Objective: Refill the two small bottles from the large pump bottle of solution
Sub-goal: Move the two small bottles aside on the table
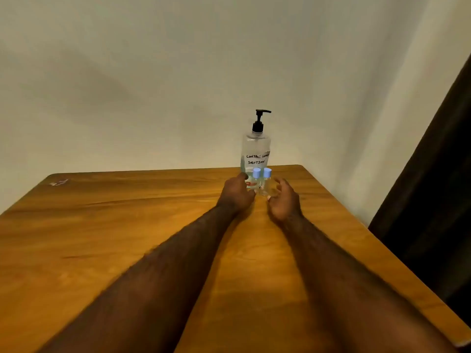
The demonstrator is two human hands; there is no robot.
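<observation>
Left forearm and right forearm, both bare, reach far and converge. Left hand shows its back, index finger forward, the other fingers hidden. Right hand sits just beside it, palm inward, fingers spread and loosely curved, thumb pointing left.

Handwritten "CONTACT LENS SOLUTION" on the large pump bottle

Left small bottle and right small bottle side by side on table, pump bottle just at their 12 o'clock. Left hand at 8 o'clock touches left one; right hand, fingers spread, near at 4 o'clock.
</observation>
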